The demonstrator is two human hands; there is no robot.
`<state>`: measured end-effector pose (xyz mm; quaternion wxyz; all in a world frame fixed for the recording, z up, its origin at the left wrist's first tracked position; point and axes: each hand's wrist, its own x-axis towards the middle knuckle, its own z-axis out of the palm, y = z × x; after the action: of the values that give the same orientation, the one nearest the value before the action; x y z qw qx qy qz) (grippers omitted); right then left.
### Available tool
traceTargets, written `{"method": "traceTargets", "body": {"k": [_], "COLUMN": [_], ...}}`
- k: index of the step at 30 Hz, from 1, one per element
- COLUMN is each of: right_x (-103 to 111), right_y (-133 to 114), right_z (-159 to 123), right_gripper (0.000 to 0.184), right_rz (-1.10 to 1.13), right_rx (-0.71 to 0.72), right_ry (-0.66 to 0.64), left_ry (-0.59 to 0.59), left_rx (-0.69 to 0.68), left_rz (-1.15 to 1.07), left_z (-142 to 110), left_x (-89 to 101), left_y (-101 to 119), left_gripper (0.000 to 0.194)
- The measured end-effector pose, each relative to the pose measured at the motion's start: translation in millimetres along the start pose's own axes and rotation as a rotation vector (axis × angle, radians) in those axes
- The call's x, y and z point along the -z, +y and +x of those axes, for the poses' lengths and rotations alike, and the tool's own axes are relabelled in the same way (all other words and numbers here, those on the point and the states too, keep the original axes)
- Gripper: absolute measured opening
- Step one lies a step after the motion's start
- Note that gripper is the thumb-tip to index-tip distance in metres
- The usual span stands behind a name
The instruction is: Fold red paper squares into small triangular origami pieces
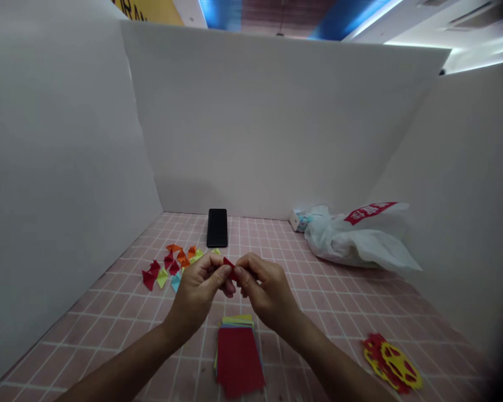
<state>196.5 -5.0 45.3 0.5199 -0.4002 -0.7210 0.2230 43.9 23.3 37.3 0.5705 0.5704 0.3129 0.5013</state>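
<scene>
Between both hands, above the table, is a small folded piece of red paper (231, 269). My left hand (204, 282) pinches its left side between thumb and fingers. On the other side, my right hand (263, 283) grips it with thumb and forefinger. Most of the paper is hidden behind the fingers. Below the hands lies a stack of coloured paper sheets (240, 357), red on top, with yellow, green and blue edges showing. Left of my left hand are several small folded paper pieces (174, 267) in red, orange, yellow and light blue.
A black phone (217, 228) lies near the back wall. At the back right are a white plastic bag (347, 237) and a small box (297, 220). Red and yellow cut-out shapes (394, 364) rest at the front right. White panels (268, 123) enclose the pink tiled tabletop (318, 304).
</scene>
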Motion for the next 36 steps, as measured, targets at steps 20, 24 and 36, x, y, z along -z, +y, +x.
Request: {"method": "traceTargets", "body": {"k": [20, 24, 36], "right_x": [-2.8, -2.6, -7.6], "right_y": [-2.2, -3.2, -5.1], "right_z": [-0.7, 0.7, 3.5], "right_gripper": [0.012, 0.012, 0.011], "right_rz": [-0.135, -0.137, 0.411], "right_rx": [0.218, 0.215, -0.373], "right_ry": [0.146, 0.129, 0.141], "left_ry": [0.100, 0.113, 0.076], "left_rx": [-0.202, -0.284, -0.739], "left_rz": [0.025, 0.097, 0.540], "left_z": [1.9, 2.6, 5.5], "left_x": [6.0, 7.3, 15.0], "left_y": [-7.0, -8.3, -13.0], "left_gripper": [0.001, 0.005, 0.014]}}
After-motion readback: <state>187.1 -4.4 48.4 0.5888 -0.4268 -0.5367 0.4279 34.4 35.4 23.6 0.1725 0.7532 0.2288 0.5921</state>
